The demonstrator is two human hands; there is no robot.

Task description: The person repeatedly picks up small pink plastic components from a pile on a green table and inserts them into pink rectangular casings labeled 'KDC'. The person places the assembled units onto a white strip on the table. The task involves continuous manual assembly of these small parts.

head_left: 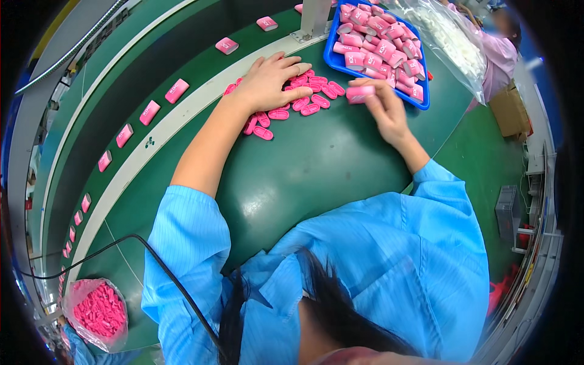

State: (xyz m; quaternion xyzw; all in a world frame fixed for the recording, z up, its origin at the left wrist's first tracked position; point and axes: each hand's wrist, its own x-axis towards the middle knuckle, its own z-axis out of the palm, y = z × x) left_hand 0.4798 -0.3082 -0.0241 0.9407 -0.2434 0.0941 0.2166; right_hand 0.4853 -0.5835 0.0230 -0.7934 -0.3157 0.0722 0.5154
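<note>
My left hand rests palm down, fingers spread, over a loose heap of small bright pink oval plastic parts on the green table. Part of the heap is hidden beneath it. My right hand pinches a pink plastic case with white lettering between thumb and fingers, just in front of a blue tray. Many similar pink cases are piled in that tray. The held case is slightly blurred, so its open end cannot be made out.
A conveyor belt with a spaced row of pink cases curves along the left behind a pale rail. A bag of pink parts stands at lower left. A clear bag of white pieces, a cardboard box and a person in pink are at right.
</note>
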